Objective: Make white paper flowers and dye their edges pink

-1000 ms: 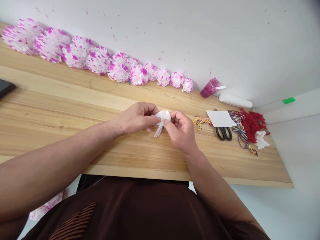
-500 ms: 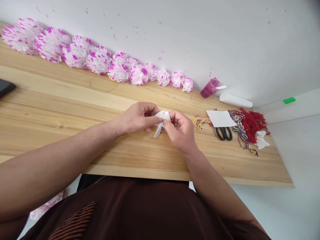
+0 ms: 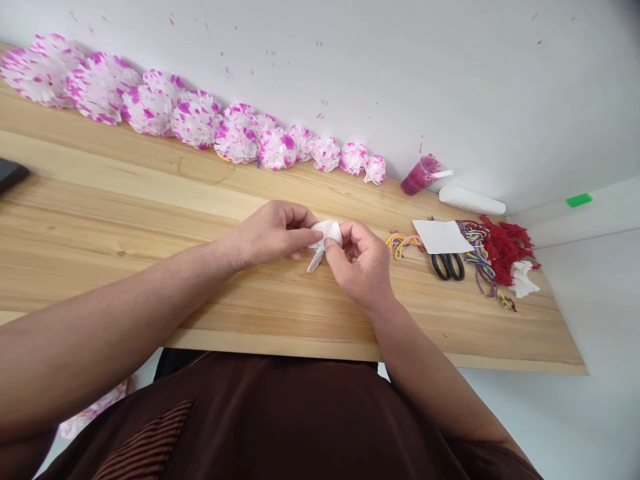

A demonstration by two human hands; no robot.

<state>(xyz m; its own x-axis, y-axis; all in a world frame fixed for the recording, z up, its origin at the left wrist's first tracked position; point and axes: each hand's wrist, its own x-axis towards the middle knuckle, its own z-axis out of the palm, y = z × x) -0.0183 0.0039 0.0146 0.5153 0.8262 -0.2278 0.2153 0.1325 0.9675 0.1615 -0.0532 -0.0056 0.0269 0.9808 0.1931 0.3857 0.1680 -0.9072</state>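
Between my two hands is a small piece of white tissue paper [image 3: 328, 230], fanned out at the top and gathered into a narrow folded tail that points down toward me. My left hand [image 3: 277, 232] pinches its left side between thumb and fingers. On the right side, my right hand [image 3: 361, 263] grips the paper with the thumb on its near face and the fingers curled behind. Both hands are held over the middle of the wooden table [image 3: 280, 310]. Part of the paper is hidden by my fingers.
Pink-spotted white paper pompoms [image 3: 195, 119] line the wall. At right are a cup of magenta liquid [image 3: 419, 176], a white long object [image 3: 471, 200], a white card [image 3: 443, 237] over black-handled scissors [image 3: 449, 268], coloured strings [image 3: 403, 244] and red crumpled material [image 3: 506, 247]. A dark object [image 3: 11, 175] lies left.
My left hand has shifted slightly, and its thumb has drawn back a little to the left on the paper. The fan of tissue shows a bit more. Both hands still hold it.
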